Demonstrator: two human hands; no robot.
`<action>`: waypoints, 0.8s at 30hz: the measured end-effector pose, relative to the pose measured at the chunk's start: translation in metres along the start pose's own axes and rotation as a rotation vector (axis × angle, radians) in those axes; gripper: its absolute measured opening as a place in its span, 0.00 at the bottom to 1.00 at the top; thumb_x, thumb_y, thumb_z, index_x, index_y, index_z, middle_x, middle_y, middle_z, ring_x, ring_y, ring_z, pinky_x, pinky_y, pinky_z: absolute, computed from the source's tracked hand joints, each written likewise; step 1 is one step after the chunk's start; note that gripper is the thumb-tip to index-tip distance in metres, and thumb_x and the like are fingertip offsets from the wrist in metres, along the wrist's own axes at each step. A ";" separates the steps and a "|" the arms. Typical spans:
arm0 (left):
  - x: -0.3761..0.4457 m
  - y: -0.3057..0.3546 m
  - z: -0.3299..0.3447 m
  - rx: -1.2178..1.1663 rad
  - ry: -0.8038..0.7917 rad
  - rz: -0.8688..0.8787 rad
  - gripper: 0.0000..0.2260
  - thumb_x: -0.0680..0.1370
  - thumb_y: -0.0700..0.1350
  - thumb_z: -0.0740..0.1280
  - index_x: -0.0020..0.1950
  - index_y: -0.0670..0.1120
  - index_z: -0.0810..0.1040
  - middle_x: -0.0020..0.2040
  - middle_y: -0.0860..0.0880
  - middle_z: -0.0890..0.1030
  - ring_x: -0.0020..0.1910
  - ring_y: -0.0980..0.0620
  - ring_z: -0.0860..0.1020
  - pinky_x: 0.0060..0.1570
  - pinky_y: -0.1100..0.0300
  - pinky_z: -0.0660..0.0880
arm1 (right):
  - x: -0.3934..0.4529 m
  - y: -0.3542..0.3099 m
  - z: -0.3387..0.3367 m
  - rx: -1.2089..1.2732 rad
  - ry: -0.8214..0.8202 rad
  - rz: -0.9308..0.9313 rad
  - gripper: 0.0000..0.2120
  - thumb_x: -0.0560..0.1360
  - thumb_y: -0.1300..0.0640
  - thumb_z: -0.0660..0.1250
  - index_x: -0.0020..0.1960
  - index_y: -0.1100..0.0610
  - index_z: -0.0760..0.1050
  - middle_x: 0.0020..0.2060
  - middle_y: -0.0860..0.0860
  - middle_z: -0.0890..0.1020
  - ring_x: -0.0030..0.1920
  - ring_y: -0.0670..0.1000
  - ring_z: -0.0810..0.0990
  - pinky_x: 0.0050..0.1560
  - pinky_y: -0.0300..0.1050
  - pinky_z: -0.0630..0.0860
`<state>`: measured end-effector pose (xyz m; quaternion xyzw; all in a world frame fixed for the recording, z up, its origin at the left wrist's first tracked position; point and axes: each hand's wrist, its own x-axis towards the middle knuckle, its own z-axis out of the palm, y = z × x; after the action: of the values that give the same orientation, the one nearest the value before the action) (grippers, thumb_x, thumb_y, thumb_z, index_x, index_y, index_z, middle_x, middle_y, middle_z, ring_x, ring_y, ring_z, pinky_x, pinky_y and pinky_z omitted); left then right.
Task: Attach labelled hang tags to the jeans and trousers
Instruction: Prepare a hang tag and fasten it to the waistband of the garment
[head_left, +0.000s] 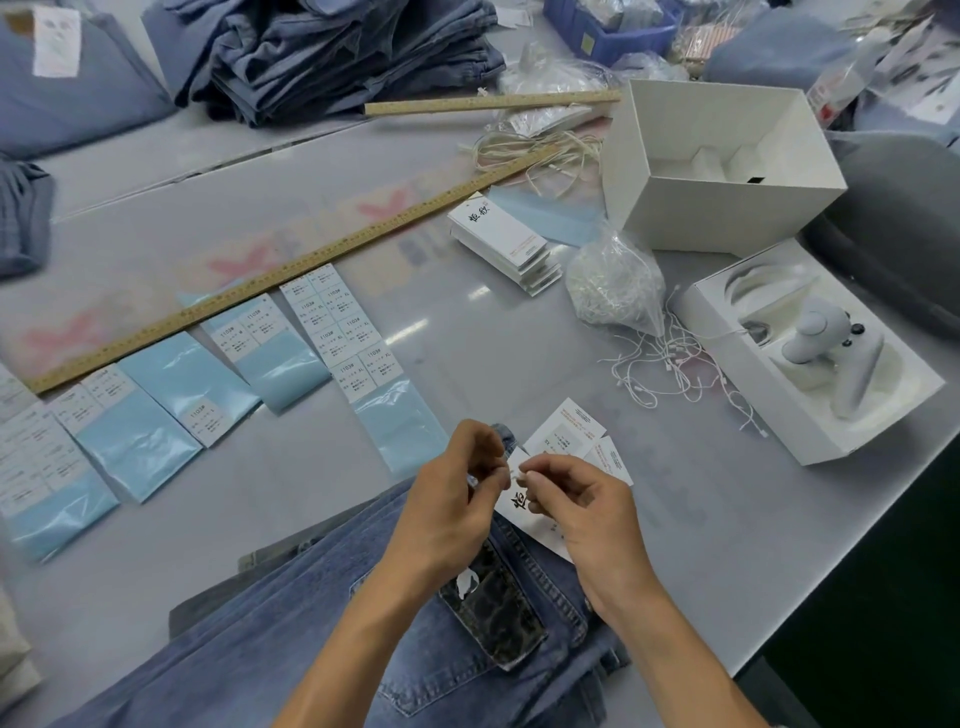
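Denim jeans (322, 623) lie under my left hand (457, 499) and right hand (576, 499), each pinching a string (515, 472) end at the tag (524, 512); next, I judge, snapping them together.

garment workshop | stacked jeans (332, 57) | hang tags (506, 244) | label sheets (337, 327)

A wide grey tabletop (457, 332) fills nearly the whole view, its smooth surface giving soft pale reflections of overhead light. Faint pink and blue printed marks show through it near the middle. A dark seam (218, 165) crosses the far left part, dividing it from a second grey panel. Beyond the right edge lies dark floor (883, 649).
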<state>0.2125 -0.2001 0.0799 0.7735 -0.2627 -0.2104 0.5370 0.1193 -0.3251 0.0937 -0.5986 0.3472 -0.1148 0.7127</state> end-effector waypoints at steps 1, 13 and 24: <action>0.000 -0.001 0.000 -0.001 -0.014 0.004 0.18 0.80 0.38 0.69 0.51 0.62 0.68 0.47 0.58 0.80 0.48 0.55 0.80 0.43 0.68 0.72 | 0.000 0.001 0.001 -0.033 -0.005 -0.009 0.10 0.76 0.66 0.72 0.46 0.51 0.86 0.43 0.53 0.87 0.42 0.50 0.84 0.46 0.39 0.80; 0.004 -0.009 -0.011 -0.109 -0.019 -0.078 0.13 0.74 0.50 0.78 0.50 0.56 0.75 0.45 0.56 0.82 0.41 0.57 0.81 0.39 0.68 0.74 | 0.000 -0.005 -0.005 -0.203 -0.113 -0.059 0.08 0.77 0.60 0.73 0.48 0.46 0.85 0.43 0.48 0.86 0.41 0.44 0.83 0.46 0.34 0.78; -0.007 -0.013 -0.005 -0.236 0.118 -0.160 0.05 0.80 0.46 0.71 0.45 0.51 0.80 0.35 0.51 0.80 0.34 0.55 0.76 0.37 0.58 0.73 | -0.010 -0.017 0.022 -0.475 -0.060 -0.387 0.14 0.77 0.64 0.71 0.50 0.45 0.85 0.52 0.40 0.84 0.56 0.45 0.82 0.48 0.34 0.78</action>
<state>0.2124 -0.1888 0.0694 0.7345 -0.1418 -0.2361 0.6202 0.1303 -0.3070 0.1140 -0.8066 0.2225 -0.1463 0.5277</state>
